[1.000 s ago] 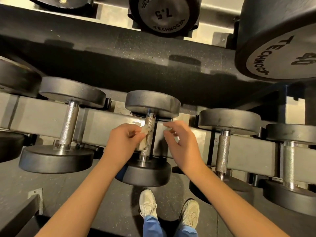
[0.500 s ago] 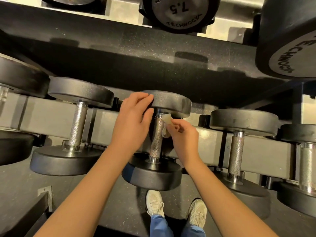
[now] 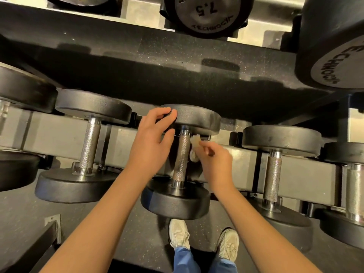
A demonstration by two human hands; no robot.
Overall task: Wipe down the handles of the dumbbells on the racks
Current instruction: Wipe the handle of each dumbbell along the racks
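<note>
The middle dumbbell on the low rack has a knurled steel handle between a far black head and a near head. My left hand holds the rim of the far head, fingers over its edge and thumb beneath. My right hand pinches a small whitish wipe against the right side of the handle near its far end.
Neighbouring dumbbells sit on the grey rack rail, one to the left and one to the right. Above, a 7.5 dumbbell and a large head overhang. My shoes stand on the dark floor below.
The wipe went from my left hand to my right. My left hand rose from the handle to the far head and closed on its rim.
</note>
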